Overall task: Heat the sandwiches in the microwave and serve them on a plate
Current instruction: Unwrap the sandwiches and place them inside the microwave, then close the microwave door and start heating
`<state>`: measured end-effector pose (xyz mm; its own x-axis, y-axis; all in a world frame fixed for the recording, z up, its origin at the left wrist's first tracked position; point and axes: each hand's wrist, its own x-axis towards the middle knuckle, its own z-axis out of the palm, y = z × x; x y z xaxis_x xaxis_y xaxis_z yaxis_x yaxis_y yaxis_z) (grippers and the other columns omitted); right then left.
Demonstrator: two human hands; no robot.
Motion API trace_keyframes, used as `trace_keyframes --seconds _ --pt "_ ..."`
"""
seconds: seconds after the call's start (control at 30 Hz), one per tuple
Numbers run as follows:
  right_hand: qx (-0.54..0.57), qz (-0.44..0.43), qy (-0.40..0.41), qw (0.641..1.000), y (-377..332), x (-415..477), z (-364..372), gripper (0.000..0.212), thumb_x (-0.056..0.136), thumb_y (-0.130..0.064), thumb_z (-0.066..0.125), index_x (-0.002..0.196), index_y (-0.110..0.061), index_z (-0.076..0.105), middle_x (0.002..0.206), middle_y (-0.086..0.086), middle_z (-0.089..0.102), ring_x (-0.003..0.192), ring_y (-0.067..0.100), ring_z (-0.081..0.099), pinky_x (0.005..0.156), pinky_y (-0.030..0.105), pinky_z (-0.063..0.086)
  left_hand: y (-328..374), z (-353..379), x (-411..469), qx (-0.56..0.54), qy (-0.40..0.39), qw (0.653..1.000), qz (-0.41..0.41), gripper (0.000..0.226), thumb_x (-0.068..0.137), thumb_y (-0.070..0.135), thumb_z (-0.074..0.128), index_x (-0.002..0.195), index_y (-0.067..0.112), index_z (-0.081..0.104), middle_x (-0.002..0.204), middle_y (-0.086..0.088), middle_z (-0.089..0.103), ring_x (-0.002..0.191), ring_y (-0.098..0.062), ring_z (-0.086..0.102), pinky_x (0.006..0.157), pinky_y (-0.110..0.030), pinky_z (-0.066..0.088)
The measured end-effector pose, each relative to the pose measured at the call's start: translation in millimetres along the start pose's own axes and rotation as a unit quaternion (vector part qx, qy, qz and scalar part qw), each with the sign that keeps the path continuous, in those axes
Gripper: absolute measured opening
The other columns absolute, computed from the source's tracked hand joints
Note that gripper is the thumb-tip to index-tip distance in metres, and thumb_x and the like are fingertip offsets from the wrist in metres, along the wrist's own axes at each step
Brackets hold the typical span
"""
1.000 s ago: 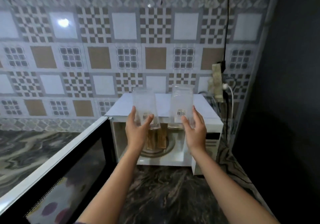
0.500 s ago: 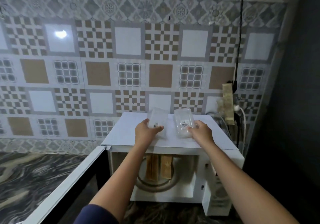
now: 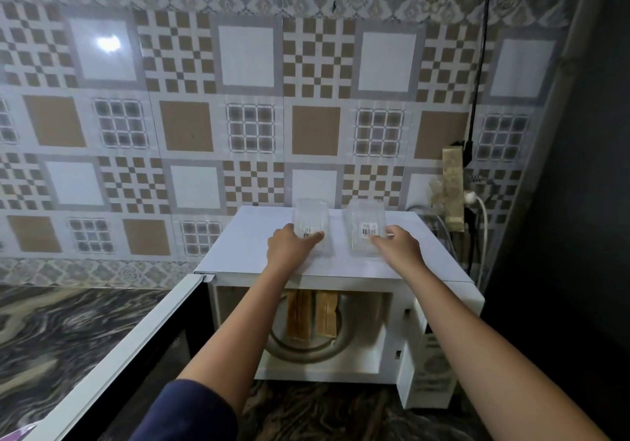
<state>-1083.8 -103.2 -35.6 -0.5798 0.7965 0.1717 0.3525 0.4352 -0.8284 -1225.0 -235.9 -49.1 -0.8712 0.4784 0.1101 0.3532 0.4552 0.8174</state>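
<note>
Marbled worktop (image 3: pixel 68 331), white microwave oven (image 3: pixel 245 246) open. Two tan toasted sandwiches (image 3: pixel 300 314) inside, below grips: prob. soft, light; take by flat sides. Left grip (image 3: pixel 289 248) pinches clear plastic tub (image 3: pixel 312 217) atop oven, right grip (image 3: pixel 400 249) twin tub (image 3: pixel 366 222).

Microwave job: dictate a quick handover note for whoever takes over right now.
Left hand grips the left container; right hand grips the right container. Both containers are on top of the microwave.
Two sandwiches stand on the turntable inside; the door is open.
Done: sandwiches loaded.
Left: let go of the containers, shut the door, heat, serve on a plate. No plate is in view.
</note>
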Motion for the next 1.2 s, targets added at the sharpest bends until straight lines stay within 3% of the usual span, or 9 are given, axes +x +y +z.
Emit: trace_keyframes --seconds 0.33,0.57,0.7,0.83,0.93,1.07,1.13,1.2 --pt "0.001 0.026 -0.020 0.999 -1.4 -29.5 -14.8 0.058 0.092 -0.026 0.051 0.143 -0.007 0.030 0.137 0.012 0.046 0.116 0.025 0.050 0.076 0.024 0.035 6.0 -5.2 -14.6 0.021 -0.007 1.000 -0.009 0.083 0.081 0.057 0.059 0.140 0.005 0.034 0.141 -0.016 0.042 0.126 -0.033 0.044 0.105 -0.045 0.039" --pt "0.002 0.002 0.001 1.000 3.2 -68.8 -24.9 0.050 0.090 -0.019 0.054 0.136 -0.005 0.038 0.134 0.012 0.047 0.112 0.023 0.050 0.079 0.025 0.035 7.0 -24.2 -60.3 0.013 0.030 0.999 -0.002 0.069 0.089 0.045 0.055 0.140 0.004 0.033 0.145 -0.015 0.038 0.130 -0.032 0.040 0.105 -0.042 0.036" --pt "0.003 -0.104 0.046 0.993 -11.9 -91.2 -12.8 0.034 0.088 -0.012 0.054 0.120 -0.006 0.047 0.127 0.011 0.049 0.116 0.023 0.047 0.086 0.025 0.035 6.5 -58.1 -108.3 -0.033 0.108 0.992 0.053 0.056 0.091 0.036 0.054 0.136 0.005 0.041 0.142 -0.013 0.043 0.128 -0.027 0.043 0.104 -0.037 0.036" --pt "0.039 -0.188 -0.013 0.981 -46.0 -126.7 19.8 0.031 0.091 -0.013 0.054 0.121 -0.009 0.048 0.127 0.006 0.049 0.118 0.018 0.047 0.089 0.020 0.034 -5.2 -101.4 -172.0 -0.018 0.196 0.975 0.099 0.043 0.094 0.034 0.049 0.128 0.007 0.051 0.132 -0.009 0.054 0.121 -0.021 0.049 0.101 -0.035 0.040" --pt "0.070 -0.240 -0.075 0.965 -74.9 -160.9 53.0 0.027 0.093 -0.016 0.053 0.119 -0.010 0.049 0.126 0.006 0.050 0.117 0.017 0.048 0.091 0.020 0.036 -19.4 -130.9 -224.0 0.033 0.263 0.956 0.129 0.037 0.097 0.033 0.043 0.118 0.009 0.060 0.119 -0.005 0.061 0.108 -0.013 0.053 0.090 -0.025 0.039" --pt "0.106 -0.305 -0.149 0.935 -108.1 -221.6 93.9 0.026 0.093 -0.018 0.051 0.117 -0.009 0.054 0.123 0.007 0.054 0.115 0.018 0.050 0.096 0.026 0.038 -54.1 -172.8 -289.4 0.042 0.408 0.902 0.136 0.031 0.097 0.020 0.038 0.102 0.007 0.066 0.102 -0.006 0.065 0.098 -0.016 0.055 0.079 -0.019 0.033" --pt "0.120 -0.356 -0.207 0.903 -118.9 -257.9 108.5 0.026 0.094 -0.020 0.050 0.117 -0.010 0.055 0.121 0.006 0.055 0.115 0.017 0.050 0.096 0.024 0.037 -80.0 -192.3 -319.8 -0.013 0.489 0.865 0.114 0.032 0.089 0.016 0.036 0.093 0.011 0.067 0.095 -0.004 0.064 0.097 -0.018 0.054 0.081 -0.023 0.035" --pt "0.124 -0.405 -0.268 0.865 -125.7 -293.8 120.1 0.028 0.095 -0.022 0.050 0.119 -0.010 0.055 0.122 0.004 0.055 0.117 0.015 0.049 0.099 0.025 0.036 -111.8 -206.2 -343.4 -0.106 0.530 0.841 0.038 0.033 0.082 0.020 0.032 0.089 0.017 0.064 0.095 0.001 0.062 0.097 -0.017 0.053 0.084 -0.029 0.038"
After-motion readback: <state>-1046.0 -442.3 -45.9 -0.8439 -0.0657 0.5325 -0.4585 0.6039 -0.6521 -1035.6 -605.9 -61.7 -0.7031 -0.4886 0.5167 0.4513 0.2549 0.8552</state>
